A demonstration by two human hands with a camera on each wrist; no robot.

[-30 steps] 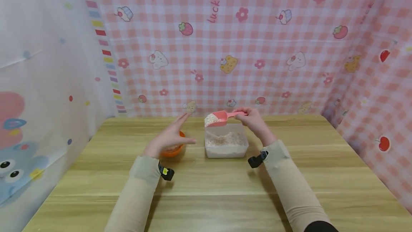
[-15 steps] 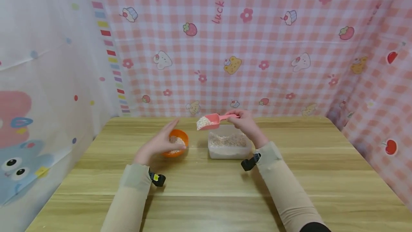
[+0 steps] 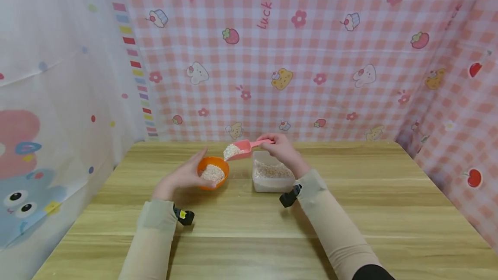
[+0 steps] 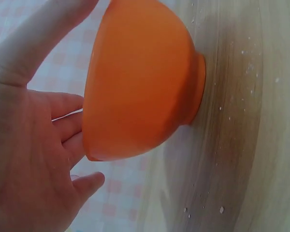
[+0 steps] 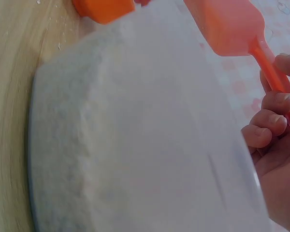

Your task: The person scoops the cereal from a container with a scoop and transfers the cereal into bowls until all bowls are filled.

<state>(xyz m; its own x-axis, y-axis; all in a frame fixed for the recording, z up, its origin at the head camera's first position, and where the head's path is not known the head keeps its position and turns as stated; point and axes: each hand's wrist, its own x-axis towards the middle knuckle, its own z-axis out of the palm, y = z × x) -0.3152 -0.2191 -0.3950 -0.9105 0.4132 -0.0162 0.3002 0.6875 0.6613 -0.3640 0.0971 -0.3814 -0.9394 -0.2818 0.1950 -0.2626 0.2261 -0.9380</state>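
My right hand [image 3: 282, 150] holds a pink scoop [image 3: 245, 147] by its handle. Pale, oat-like flakes [image 3: 232, 152] fill the scoop, which hangs nearly level above the bowl's right rim. In the right wrist view, fingers and thumb wrap the scoop's handle [image 5: 275, 77]. An orange bowl [image 3: 226, 168] with similar flakes inside stands on the table at the left. Beside it my left hand [image 3: 180, 178] is spread, thumb along the near rim and fingers at the far left side. The left wrist view shows those fingers [image 4: 70, 123] fairly straight behind the bowl [image 4: 140, 82]; firm contact cannot be told.
A translucent rectangular tub [image 3: 268, 186], partly filled with flakes, stands right of the bowl beneath my right hand. Crumbs [image 4: 221, 210] dot the wooden table [image 3: 249, 245]. A pink checked cloth [image 3: 249, 59] hangs behind the table's far edge.
My right hand has carried the loaded scoop left, from over the tub to the bowl's right rim. My left hand has shifted left and down, uncovering more of the bowl.
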